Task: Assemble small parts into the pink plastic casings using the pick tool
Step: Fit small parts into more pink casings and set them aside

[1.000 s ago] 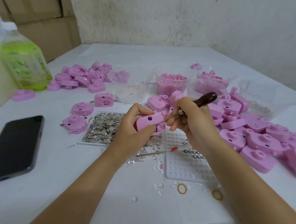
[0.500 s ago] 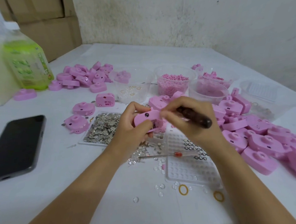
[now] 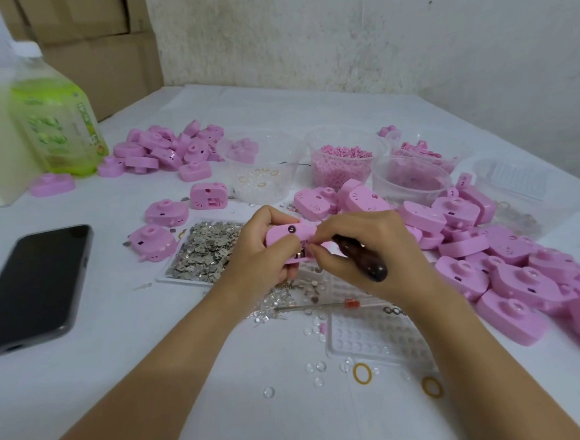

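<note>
The left hand (image 3: pixel 260 253) holds one pink casing (image 3: pixel 284 235) just right of the tray of silver metal bits (image 3: pixel 205 251), lifted off the desk (image 3: pixel 120 369). Its fingers (image 3: pixel 268 218) are curled round the casing's far edge and the thumb presses on its near side. A dark round hole shows on the casing's upper face.

The right hand (image 3: pixel 369 252), further right of the tray, meets the casing. Its forefinger and thumb pinch together at the casing's right edge, and the other fingers are curled in. The pick tool (image 3: pixel 359 256) is gripped in this hand, its dark wooden handle slanting back toward the wrist. Its tip is hidden behind the fingers.

Near and right of the tray lie a thin driver with a red collar (image 3: pixel 322 306) and a clear grid tray (image 3: pixel 375 334). Far right of the tray is a heap of pink casings (image 3: pixel 526 279), and behind it a second heap (image 3: pixel 167 149) and a tub of pink pellets (image 3: pixel 341 161). A dark phone (image 3: pixel 32 286) lies well left of the tray.
</note>
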